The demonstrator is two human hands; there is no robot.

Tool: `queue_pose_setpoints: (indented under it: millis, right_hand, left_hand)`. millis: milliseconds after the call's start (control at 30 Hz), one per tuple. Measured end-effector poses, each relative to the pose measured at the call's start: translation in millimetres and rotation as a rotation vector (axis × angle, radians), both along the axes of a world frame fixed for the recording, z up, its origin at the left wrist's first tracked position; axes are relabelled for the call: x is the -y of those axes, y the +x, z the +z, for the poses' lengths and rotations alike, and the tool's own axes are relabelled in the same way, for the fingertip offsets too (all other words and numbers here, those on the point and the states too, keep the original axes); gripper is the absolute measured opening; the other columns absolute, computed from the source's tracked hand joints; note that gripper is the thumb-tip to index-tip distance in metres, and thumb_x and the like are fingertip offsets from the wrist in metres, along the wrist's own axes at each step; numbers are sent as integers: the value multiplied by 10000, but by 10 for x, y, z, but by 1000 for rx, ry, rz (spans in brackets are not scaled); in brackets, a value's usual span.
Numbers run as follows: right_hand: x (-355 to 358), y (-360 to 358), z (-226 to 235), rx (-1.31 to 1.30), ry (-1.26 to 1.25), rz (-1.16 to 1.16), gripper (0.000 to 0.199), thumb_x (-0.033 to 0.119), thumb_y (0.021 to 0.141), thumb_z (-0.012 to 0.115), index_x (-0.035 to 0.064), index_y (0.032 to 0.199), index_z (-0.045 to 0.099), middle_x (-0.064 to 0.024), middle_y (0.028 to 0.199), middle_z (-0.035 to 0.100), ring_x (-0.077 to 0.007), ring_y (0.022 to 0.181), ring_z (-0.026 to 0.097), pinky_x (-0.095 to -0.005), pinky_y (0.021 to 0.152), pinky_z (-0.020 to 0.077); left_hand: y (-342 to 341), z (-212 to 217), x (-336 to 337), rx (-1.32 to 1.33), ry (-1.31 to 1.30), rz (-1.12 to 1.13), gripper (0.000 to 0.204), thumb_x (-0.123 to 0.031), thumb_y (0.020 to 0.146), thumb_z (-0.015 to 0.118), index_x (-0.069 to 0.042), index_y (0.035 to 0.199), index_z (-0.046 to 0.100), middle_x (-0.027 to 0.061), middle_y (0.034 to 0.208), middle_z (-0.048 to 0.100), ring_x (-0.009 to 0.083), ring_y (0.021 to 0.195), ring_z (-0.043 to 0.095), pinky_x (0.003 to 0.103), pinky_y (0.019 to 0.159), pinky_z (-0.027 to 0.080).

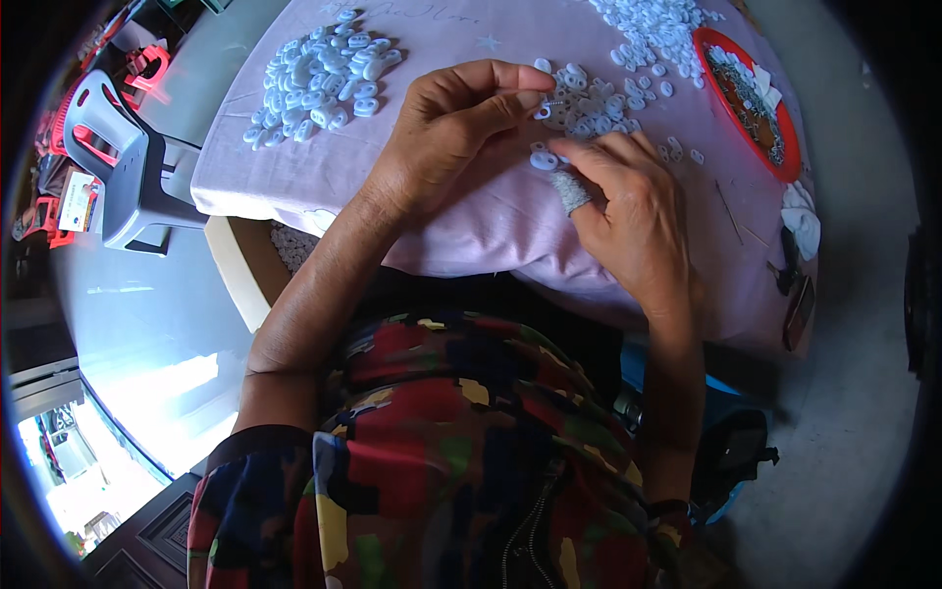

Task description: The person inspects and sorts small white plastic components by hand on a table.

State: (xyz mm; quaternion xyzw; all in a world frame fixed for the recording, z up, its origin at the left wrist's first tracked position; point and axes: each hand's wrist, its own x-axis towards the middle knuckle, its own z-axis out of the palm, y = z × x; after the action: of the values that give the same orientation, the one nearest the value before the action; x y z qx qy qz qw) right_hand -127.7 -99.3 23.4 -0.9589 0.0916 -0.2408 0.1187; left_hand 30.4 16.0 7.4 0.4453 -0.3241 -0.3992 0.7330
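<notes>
Over the table's near side, my left hand [449, 126] is closed, thumb and forefinger pinching a small shiny metal piece [553, 102] that looks like a spring or screw. Its exact kind is too small to make out. To the right, my right hand [628, 201] is held low with curved fingers, thumb and forefinger apart. A grey wrap [570, 191] goes round its thumb. By the right forefinger's tip lies a white oval plastic piece with holes [543, 159], apparently touched by it. Just beyond both hands spreads a loose heap of similar white pieces [594, 106].
A pile of white plastic pieces [319, 83] sits at the left, another [653, 29] at the far right. Small metal parts fill a red tray [791, 157]. Scissors [785, 263] and a phone-like object [800, 314] lie at the right edge. A cardboard box [240, 270] stands below the table.
</notes>
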Motion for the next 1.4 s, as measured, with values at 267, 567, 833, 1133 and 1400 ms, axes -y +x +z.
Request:
queue_pose_setpoints:
  millis: [267,567,833,1133,1400]
  right_hand:
    - [-35,74,4,-53,-71,-7,265,-5,708,595,35,959,673,-116,867,618,-328,866,581,-415,751,490]
    - [22,-145,0,103,331,-116,221,-20,822,544,-20,1019,643,-79,872,664,-175,724,615,-308,680,489]
    - [30,-231,30,194,921,-45,239,-24,888,503,-73,1093,616,-86,930,665,-116,887,626,-237,830,476]
    - [-26,-147,1,160,937,-60,254,-53,890,502,-67,1118,614,-89,971,668,-118,946,621,-241,877,469]
    - [-27,-117,-152,336,926,-1,287,-71,876,523,-53,1143,628,-86,1008,675,-108,929,619,-226,860,467]
  left_hand:
    - [63,-73,12,-14,-44,-113,149,-85,957,589,-21,1067,666,-30,803,586,23,680,488,158,615,412]
    - [-8,-94,32,73,-32,-120,148,-117,971,578,-12,1050,646,-8,812,613,34,695,535,159,586,421]
    - [-47,-100,57,123,7,-203,156,-121,969,588,-16,1068,646,4,886,607,68,740,540,169,633,441]
    - [-84,-61,65,185,11,-219,186,-146,974,585,6,1065,642,20,896,613,72,762,551,177,634,437]
    - [-100,-52,63,183,42,-160,153,-107,966,585,18,1028,649,32,874,659,61,730,595,189,663,501]
